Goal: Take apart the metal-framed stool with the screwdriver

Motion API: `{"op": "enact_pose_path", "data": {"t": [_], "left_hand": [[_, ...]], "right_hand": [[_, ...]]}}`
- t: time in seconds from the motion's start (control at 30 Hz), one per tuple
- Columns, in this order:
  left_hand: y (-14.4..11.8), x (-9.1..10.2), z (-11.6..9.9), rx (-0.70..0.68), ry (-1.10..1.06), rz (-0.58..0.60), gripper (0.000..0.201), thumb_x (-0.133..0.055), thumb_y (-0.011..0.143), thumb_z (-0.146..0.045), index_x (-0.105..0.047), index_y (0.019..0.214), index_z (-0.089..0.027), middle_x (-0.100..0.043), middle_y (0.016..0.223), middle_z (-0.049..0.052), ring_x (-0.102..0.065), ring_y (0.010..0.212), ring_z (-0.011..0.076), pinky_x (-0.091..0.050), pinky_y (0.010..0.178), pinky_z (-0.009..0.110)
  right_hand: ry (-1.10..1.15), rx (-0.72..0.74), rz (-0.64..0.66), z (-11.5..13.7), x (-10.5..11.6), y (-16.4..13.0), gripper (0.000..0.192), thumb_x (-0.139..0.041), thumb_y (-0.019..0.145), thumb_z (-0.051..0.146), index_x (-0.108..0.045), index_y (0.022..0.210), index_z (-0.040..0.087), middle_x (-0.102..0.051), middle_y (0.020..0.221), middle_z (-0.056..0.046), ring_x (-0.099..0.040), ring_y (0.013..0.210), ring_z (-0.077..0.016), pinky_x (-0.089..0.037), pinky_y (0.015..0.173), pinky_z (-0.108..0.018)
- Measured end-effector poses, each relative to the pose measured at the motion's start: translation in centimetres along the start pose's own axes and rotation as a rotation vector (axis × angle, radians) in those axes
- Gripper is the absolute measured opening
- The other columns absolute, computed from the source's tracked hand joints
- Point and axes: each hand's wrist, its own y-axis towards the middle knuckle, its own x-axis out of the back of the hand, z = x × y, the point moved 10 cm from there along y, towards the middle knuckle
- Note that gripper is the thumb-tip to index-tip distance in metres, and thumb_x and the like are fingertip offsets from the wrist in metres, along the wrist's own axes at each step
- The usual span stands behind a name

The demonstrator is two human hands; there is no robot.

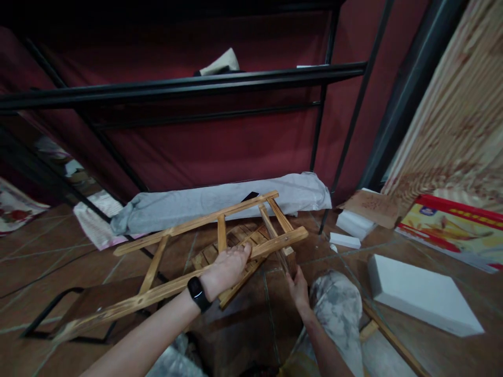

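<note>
A ladder-like wooden frame [157, 293] of two long rails joined by several crosspieces slants across the floor in front of me. My left hand [228, 267], with a black watch on the wrist, is closed over its nearer rail. Close to the frame's right end, my right hand [297, 289] grips a wooden bar [290, 257]. This bar stands against or just under the near rail; whether they are joined I cannot tell. Below the frame lies a slatted wooden panel [243, 285], partly hidden by the frame and my left hand.
A black metal rack [188, 89] stands ahead, with a grey rolled cloth [228, 199] at its foot. White foam blocks [424, 293] and a red-and-yellow printed box [451, 230] lie at right. A black-framed stool [94, 309] is at lower left, and another wooden frame [393, 340] at lower right.
</note>
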Motion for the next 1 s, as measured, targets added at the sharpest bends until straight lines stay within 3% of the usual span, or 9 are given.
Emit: {"op": "enact_pose_path", "data": {"t": [0.23,0.43,0.67,0.87,1.0], "left_hand": [[-1.5,-0.6,1.5,0.031,-0.101,0.004,0.040,-0.043,0.079,-0.007,-0.042,0.119,-0.014,-0.060,0.102,0.015,-0.057,0.098,0.0245,-0.043,0.084,0.037],[-2.1,-0.6,1.7,0.015,-0.051,-0.005,0.047,-0.041,0.080,-0.007,-0.038,0.127,-0.011,-0.060,0.103,0.017,-0.057,0.099,0.0261,-0.042,0.084,0.039],[-1.1,-0.8,1.4,-0.008,-0.019,0.013,0.049,-0.035,0.082,-0.004,-0.036,0.130,-0.011,-0.061,0.103,0.016,-0.059,0.097,0.0242,-0.044,0.083,0.037],[-0.9,0.5,1.2,-0.003,-0.003,-0.003,0.049,-0.039,0.082,-0.008,-0.035,0.131,-0.014,-0.059,0.109,0.016,-0.058,0.101,0.0260,-0.043,0.084,0.038],[-1.2,2.1,-0.3,-0.013,0.018,-0.047,0.050,-0.036,0.080,-0.003,-0.039,0.129,-0.015,-0.060,0.106,0.015,-0.057,0.098,0.0259,-0.043,0.083,0.038]], "right_hand": [[0.000,-0.018,0.121,0.0,-1.3,-0.9,0.040,-0.050,0.080,0.047,-0.054,0.107,0.017,-0.066,0.092,-0.010,-0.063,0.082,-0.0270,-0.049,0.071,-0.037],[0.011,-0.021,0.110,1.0,-2.3,-1.3,0.040,-0.052,0.079,0.044,-0.055,0.108,0.017,-0.066,0.097,-0.010,-0.063,0.086,-0.0237,-0.048,0.077,-0.035],[0.037,-0.007,0.093,1.4,-1.5,-0.6,0.036,-0.052,0.078,0.035,-0.055,0.109,0.017,-0.066,0.098,-0.008,-0.062,0.088,-0.0212,-0.049,0.079,-0.034],[0.013,0.006,0.054,1.5,-0.7,0.0,0.038,-0.051,0.079,0.033,-0.055,0.113,0.018,-0.066,0.099,-0.008,-0.062,0.090,-0.0212,-0.049,0.082,-0.035],[0.050,-0.017,-0.003,1.2,0.2,0.5,0.036,-0.052,0.079,0.034,-0.055,0.111,0.017,-0.067,0.097,-0.008,-0.062,0.092,-0.0216,-0.049,0.082,-0.034]]}}
